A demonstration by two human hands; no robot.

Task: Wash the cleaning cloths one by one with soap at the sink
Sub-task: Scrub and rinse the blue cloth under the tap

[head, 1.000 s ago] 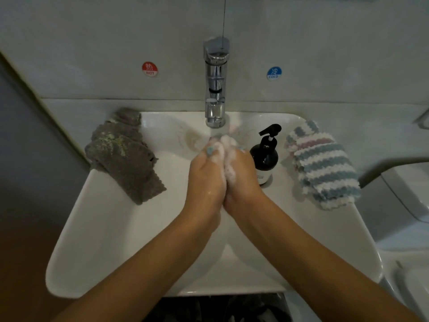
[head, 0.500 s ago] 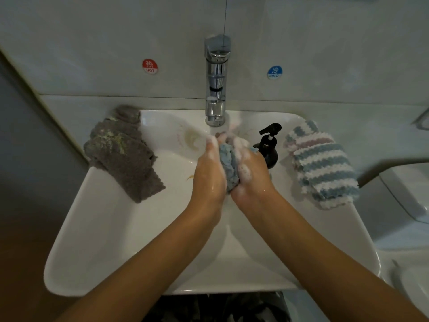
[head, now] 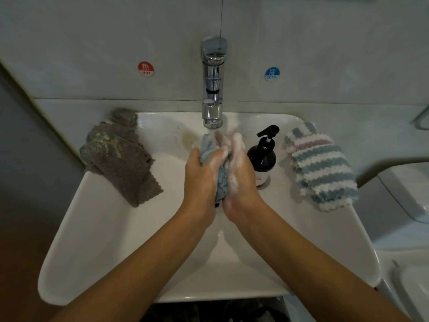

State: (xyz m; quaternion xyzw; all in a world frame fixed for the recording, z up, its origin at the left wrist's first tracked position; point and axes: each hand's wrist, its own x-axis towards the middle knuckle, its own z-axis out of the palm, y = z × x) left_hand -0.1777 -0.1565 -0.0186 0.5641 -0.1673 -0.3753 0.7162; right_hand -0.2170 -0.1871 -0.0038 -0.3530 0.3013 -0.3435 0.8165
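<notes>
Blue cloth (head: 220,177) sits clamped between soapy left hand (head: 200,180) and right hand (head: 241,180), fingers (head: 236,142) curled round it.

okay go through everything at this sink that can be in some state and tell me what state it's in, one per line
blue cloth: bunched, sudsy, pressed between both hands
left hand: gripping the cloth, soapy
right hand: pressed on the cloth, lathered
faucet: running or off, cannot tell
soap bottle: upright, on the sink rim
grey cloth: draped over the sink's left rim, crusted with pale residue
striped cloth: folded, on the right rim
sink: no standing water visible
</notes>
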